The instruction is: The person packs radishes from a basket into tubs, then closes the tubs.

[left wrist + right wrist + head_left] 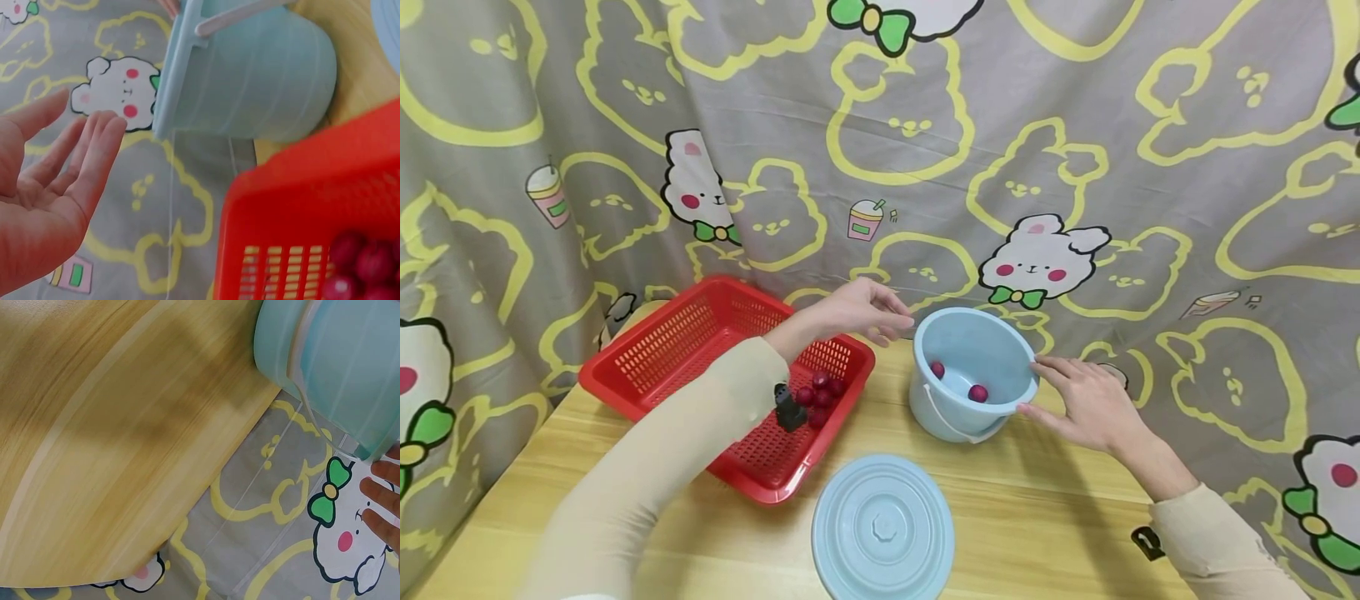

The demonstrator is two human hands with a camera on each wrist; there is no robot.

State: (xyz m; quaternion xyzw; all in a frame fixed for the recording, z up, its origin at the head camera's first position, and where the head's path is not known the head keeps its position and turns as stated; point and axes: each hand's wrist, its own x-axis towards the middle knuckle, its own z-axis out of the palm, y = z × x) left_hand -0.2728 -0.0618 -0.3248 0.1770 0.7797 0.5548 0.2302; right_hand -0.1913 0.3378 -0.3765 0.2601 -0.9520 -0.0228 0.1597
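A light blue bucket [951,414] stands upright on the table with two dark red balls [977,392] visible inside. My left hand [867,312] hovers between the red basket [658,358] and the bucket, left of its rim, fingers relaxed and holding nothing; the left wrist view shows its palm and loose fingers [94,156] beside the bucket [262,75]. The fingertips of my right hand [1086,402] touch the right side of the bucket's rim, fingers extended. Several dark red balls [822,397] are gathered in the right end of the basket.
A round light blue lid [883,527] lies flat on the wooden table [1037,517] in front of the bucket and basket. Behind the table hangs a grey patterned curtain [790,108]. The bucket's thin white handle [942,414] hangs down its front.
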